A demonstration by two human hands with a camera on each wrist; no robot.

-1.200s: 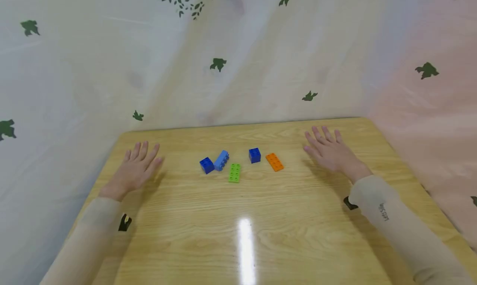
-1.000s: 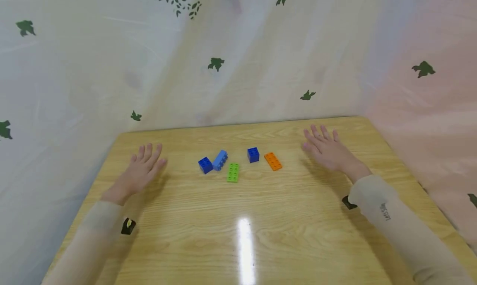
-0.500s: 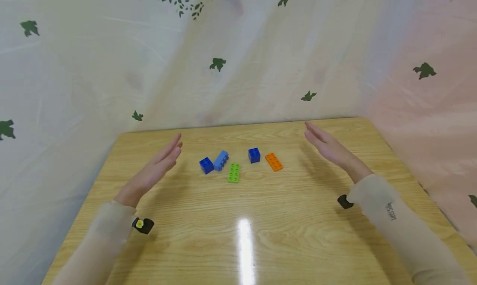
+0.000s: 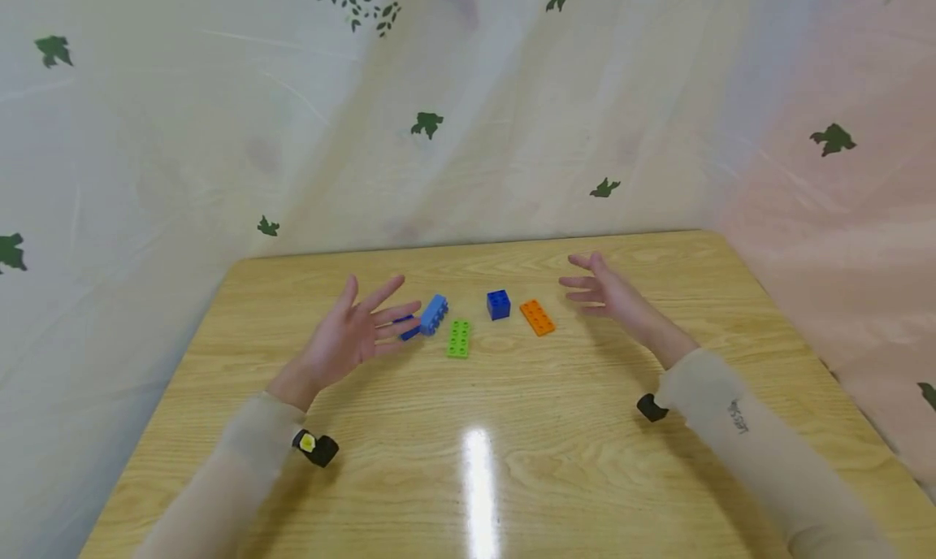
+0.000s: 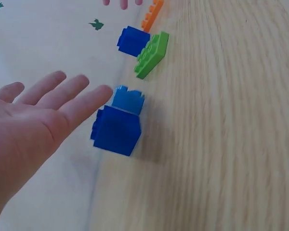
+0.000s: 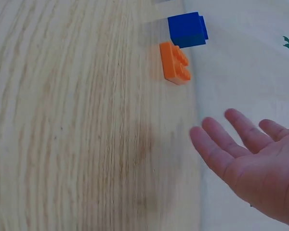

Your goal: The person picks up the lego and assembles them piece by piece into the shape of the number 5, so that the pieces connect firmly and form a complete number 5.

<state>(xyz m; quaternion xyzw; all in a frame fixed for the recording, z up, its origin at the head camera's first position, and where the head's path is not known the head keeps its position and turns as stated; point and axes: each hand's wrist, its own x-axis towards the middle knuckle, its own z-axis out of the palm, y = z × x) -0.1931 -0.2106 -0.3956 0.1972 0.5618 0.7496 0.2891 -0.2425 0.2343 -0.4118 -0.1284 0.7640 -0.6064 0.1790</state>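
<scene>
My left hand (image 4: 349, 338) hovers palm up with spread fingers, holding nothing. In the head view its fingers partly cover a dark blue toy brick (image 5: 118, 131). Beside that brick lies a lighter blue long brick (image 4: 435, 315) on its side, studs facing right. A flat green brick (image 4: 458, 339) lies studs up just right of them. Farther right are a second dark blue brick (image 4: 499, 305) and a flat orange brick (image 4: 538, 318). Above the table to the right of the orange brick, my right hand (image 4: 610, 292) is turned with fingers apart and nothing in it.
The bricks lie on a wooden table (image 4: 556, 445) toward its far edge. Behind it hangs a pale cloth (image 4: 497, 177) with green bird and leaf prints. A small black device (image 4: 316, 448) is at the left wrist, another black device (image 4: 652, 408) at the right.
Both hands have turned from palms down, through edge-on, to palms facing up or inward. The left hand has moved right toward the bricks, the right hand slightly left. The bricks stay put.
</scene>
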